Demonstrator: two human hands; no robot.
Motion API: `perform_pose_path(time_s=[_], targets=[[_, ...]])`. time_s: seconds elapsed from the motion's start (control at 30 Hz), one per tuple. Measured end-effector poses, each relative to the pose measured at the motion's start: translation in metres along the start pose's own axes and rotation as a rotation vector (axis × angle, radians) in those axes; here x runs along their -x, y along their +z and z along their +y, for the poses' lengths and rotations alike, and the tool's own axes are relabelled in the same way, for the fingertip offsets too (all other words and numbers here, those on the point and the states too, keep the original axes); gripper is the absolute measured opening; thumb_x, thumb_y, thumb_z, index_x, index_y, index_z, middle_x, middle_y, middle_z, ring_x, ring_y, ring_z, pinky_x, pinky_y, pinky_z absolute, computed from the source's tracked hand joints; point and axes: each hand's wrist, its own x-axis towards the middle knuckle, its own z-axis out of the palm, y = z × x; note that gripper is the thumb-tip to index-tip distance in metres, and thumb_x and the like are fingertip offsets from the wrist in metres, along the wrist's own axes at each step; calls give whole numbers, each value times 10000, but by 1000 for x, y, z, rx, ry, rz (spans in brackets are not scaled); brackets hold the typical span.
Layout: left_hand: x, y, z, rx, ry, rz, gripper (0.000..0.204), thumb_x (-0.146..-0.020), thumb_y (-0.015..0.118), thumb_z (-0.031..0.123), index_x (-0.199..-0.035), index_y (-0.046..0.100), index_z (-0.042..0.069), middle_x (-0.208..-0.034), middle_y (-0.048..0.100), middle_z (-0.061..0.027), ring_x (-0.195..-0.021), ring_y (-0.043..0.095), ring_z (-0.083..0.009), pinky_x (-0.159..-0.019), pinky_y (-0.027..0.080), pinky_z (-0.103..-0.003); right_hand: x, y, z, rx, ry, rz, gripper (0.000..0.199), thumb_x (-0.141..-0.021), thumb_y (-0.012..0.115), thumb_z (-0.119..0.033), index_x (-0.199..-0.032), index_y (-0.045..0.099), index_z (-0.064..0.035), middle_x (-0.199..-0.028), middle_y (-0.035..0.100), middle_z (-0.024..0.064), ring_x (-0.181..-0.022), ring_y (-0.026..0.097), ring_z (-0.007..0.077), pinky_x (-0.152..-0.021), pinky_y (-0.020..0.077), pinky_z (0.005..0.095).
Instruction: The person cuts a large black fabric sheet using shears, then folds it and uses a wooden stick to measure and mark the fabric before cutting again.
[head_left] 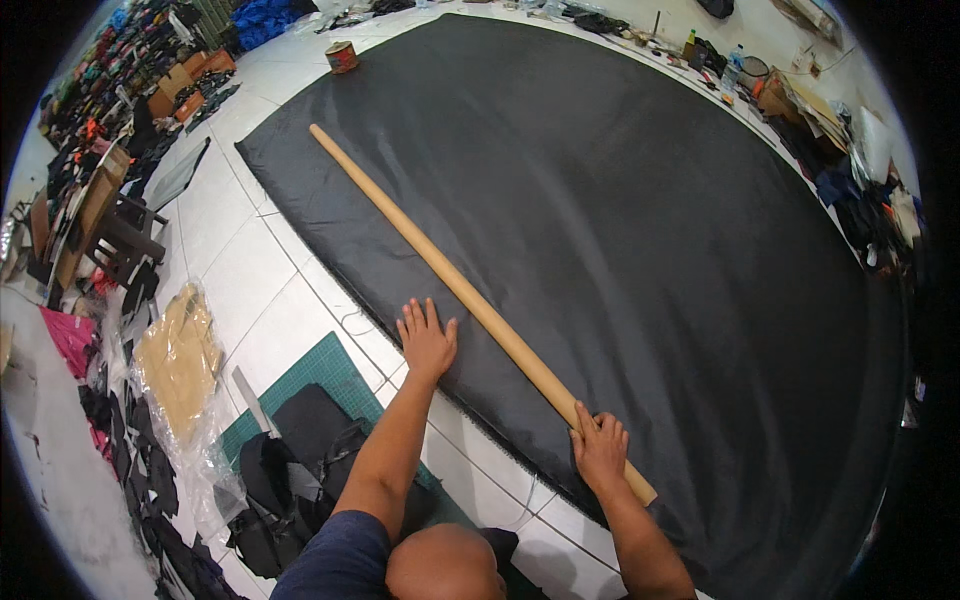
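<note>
A large sheet of black fabric (640, 210) is spread over the floor, with faint ripples across it. On it lies a long tan tube (450, 275), slanting from the far left to the near right, close to the fabric's frayed left edge. My left hand (428, 342) presses flat on the cloth between that edge and the tube, fingers spread and holding nothing. Around the tube's near end my right hand (601, 450) is closed, thumb on one side and fingers over the other. A short piece of the tube shows past my right wrist.
A tin can (342, 57) stands on the fabric's far left corner. Left of me are a green cutting mat (335, 365), a metal ruler (254, 398), a black bag (300, 450) and a plastic-wrapped tan bundle (180, 355). Clutter (860, 180) lines the right wall.
</note>
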Motion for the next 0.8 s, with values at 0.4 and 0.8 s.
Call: perform_pose_path(time_s=[0.4, 0.8], targets=[[21, 4, 17, -107, 169, 42, 796, -946, 472, 556, -1486, 331, -11, -1542, 257, -299, -1445, 211, -454, -1168, 127, -578, 24, -11, 54, 81, 225, 31, 561, -948, 595, -309, -1481, 430, -247, -1092, 494, 150, -1000, 494, 304, -863, 408, 455], [95, 10, 68, -45, 269, -129, 885, -926, 496, 588, -1506, 252, -35, -1557, 176, -324, -1458, 153, -466, -1176, 105, -562, 53, -37, 135, 71, 577, 92, 560, -981, 546, -280, -1512, 372, -233, -1114, 495, 155, -1021, 502, 320, -903, 418, 451]])
